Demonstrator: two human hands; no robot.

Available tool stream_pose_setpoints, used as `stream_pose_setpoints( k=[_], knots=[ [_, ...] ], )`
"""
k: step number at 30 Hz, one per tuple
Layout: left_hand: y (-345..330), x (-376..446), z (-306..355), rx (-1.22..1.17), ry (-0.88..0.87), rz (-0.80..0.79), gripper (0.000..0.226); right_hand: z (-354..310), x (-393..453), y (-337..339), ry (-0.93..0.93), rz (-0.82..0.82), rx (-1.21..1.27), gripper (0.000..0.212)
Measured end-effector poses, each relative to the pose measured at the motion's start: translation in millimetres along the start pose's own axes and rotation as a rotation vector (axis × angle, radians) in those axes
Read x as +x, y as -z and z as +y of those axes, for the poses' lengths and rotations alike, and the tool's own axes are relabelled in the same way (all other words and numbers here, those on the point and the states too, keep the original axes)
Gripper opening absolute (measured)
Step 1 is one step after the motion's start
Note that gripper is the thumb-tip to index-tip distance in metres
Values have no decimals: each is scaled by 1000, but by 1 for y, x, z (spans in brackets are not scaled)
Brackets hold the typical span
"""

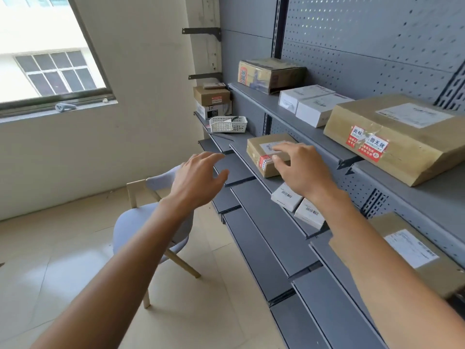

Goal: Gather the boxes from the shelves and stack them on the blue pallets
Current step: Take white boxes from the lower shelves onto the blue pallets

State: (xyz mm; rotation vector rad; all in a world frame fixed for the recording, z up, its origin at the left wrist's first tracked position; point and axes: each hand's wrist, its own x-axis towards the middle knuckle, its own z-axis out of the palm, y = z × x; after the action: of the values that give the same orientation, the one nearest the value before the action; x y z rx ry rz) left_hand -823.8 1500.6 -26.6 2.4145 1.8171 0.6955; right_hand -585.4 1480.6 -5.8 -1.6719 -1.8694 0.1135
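On the grey middle shelf (241,157) at about one o'clock from frame centre sits a small brown box (261,153), the right hand (299,170) spread loosely over its top, fingers uncurled, while the left hand (198,180) hovers relaxed at the box's eight o'clock, holding nothing.

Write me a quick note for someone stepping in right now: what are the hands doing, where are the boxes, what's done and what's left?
Right hand: open, fingers spread over the small brown box on the middle shelf, about to grasp it; no grip yet.
Left hand: open, in the air beside that box, holding nothing.
Boxes on the shelves: a large brown box, two white boxes and another brown box on the upper shelf; two small white boxes below the right wrist.
Done: nothing that shows; the pallets are out of view.
Left: carry every box over and stack them.
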Motion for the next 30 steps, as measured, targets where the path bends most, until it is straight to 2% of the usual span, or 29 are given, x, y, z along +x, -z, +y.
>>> stream_pose_setpoints(
  k=[6,14,19,25,30],
  knots=[
    [-21,76,24,-48,-105,-2,49,36,43,10,-15,11,-45,41],
    [-60,186,39,-145,-278,-8,52,65,107,-3,-101,66,-84,50],
    [-88,266,34,-191,-393,-31,53,73,154,-20,-160,131,-137,46],
    [-120,347,19,-254,-534,-101,56,85,204,-35,-317,208,-242,36],
    [-146,389,33,-285,-681,-136,54,93,218,-56,-384,316,-451,28]
  ],
)
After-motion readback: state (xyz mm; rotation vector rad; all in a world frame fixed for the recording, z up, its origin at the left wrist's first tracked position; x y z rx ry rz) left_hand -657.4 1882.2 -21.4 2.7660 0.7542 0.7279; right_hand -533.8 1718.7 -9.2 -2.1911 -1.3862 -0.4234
